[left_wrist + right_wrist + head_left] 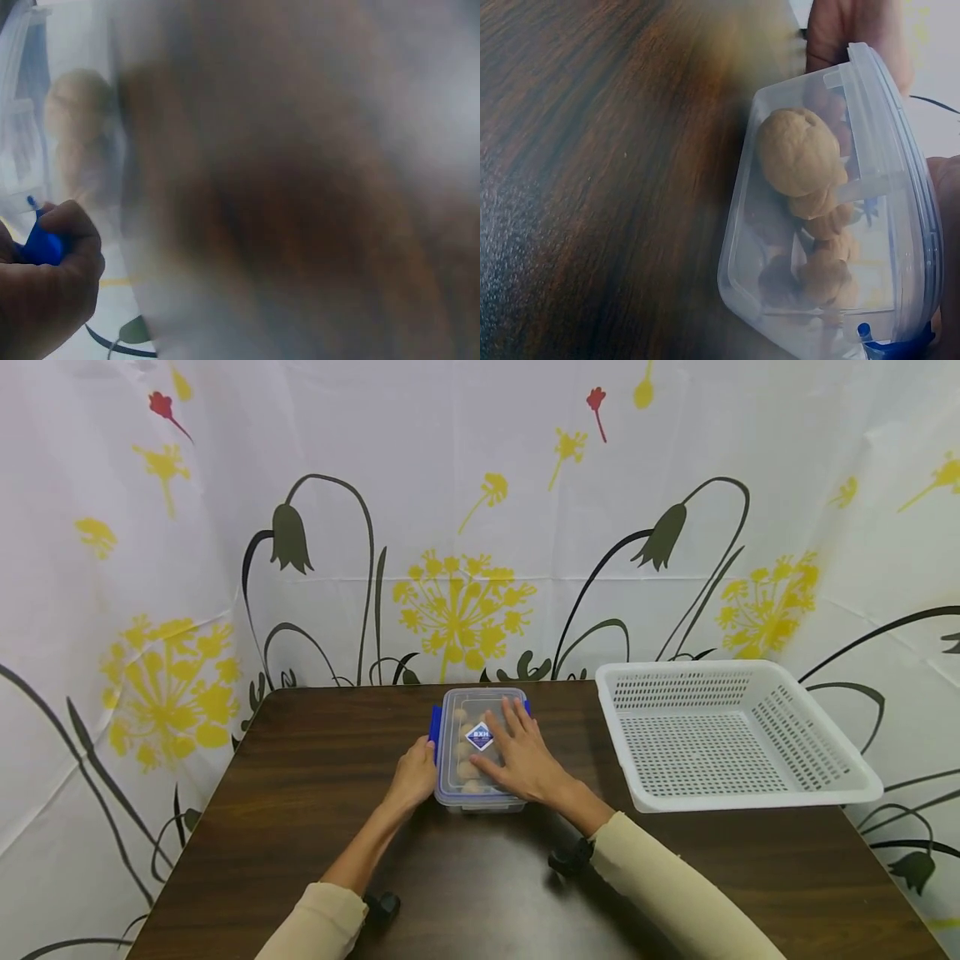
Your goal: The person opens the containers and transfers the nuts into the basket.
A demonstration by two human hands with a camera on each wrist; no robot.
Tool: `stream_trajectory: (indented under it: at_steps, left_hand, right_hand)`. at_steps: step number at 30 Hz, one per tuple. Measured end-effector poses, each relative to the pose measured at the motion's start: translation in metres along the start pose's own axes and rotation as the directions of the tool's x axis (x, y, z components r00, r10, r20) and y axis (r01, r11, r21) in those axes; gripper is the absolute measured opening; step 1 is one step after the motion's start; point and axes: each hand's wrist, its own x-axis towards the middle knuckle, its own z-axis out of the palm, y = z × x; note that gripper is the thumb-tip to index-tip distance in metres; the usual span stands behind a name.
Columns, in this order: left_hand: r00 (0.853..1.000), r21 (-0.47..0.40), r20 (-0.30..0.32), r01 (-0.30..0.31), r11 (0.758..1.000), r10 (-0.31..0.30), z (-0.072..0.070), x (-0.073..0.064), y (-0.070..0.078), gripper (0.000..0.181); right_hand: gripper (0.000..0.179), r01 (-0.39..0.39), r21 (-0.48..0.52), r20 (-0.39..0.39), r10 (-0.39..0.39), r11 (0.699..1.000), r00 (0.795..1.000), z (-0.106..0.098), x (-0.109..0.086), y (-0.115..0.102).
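Observation:
A clear lidded plastic food container [491, 781] with blue side latches sits on the table before me. Inside lie several round, tan, walnut-like pieces [799, 154], seen through its wall in the right wrist view. On its left side, my left hand [415, 777] grips the blue latch [45, 244], thumb and fingers curled on it in the left wrist view. My right hand [522, 756] lies spread over the lid's right part, its fingers straight, the palm side down. The latch on the right is mostly hidden by that hand.
A white perforated plastic basket [750, 802] stands to the right on the dark wooden table [322, 752]. Behind the table hangs a white curtain [465, 452] with flower prints. A dark camera device [572, 857] sits at my right wrist.

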Motion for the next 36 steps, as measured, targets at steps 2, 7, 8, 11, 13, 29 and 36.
stream_trajectory:
  at_steps: [2, 7, 8, 11, 13, 29, 36]
  left_hand:
    - [1.0, -0.01, 0.025, 0.01, 1.0, -0.009, -0.003, 0.002, 0.0, 0.04]
    - [0.993, -0.073, 0.106, 0.059, 0.996, -0.051, -0.01, 0.004, 0.001, 0.043]
    - [0.991, -0.081, 0.12, 0.067, 0.995, -0.057, -0.011, 0.004, 0.0, 0.044]
    - [0.985, -0.113, 0.149, 0.102, 0.988, -0.085, -0.015, 0.004, -0.002, 0.047]
    - [0.984, -0.119, 0.148, 0.117, 0.986, -0.099, -0.017, 0.003, -0.004, 0.05]
    - [0.992, 0.078, 0.13, -0.014, 0.997, 0.004, -0.021, 0.002, 0.002, 0.064]
    - [0.956, 0.186, 0.138, -0.28, 0.942, 0.257, -0.012, -0.003, 0.015, 0.072]
  right_hand:
    - [0.085, 0.004, -0.008, 0.0, -0.004, 1.0, 1.0, -0.001, 0.001, -0.001]
    - [0.085, 0.006, -0.004, -0.008, -0.006, 1.0, 1.0, -0.002, 0.001, -0.001]
    - [0.085, 0.007, 0.003, -0.013, -0.007, 1.0, 1.0, -0.001, 0.001, -0.001]
    - [0.083, 0.014, 0.032, -0.039, -0.013, 0.999, 0.999, 0.0, 0.0, 0.0]
    - [0.081, 0.024, 0.057, -0.065, -0.021, 0.998, 0.998, 0.002, -0.001, 0.001]
    - [0.08, -0.093, 0.302, -0.226, 0.166, 0.949, 0.96, 0.004, -0.019, 0.008]
    - [0.08, -0.177, 0.454, -0.204, 0.295, 0.873, 0.933, 0.008, -0.027, 0.014]
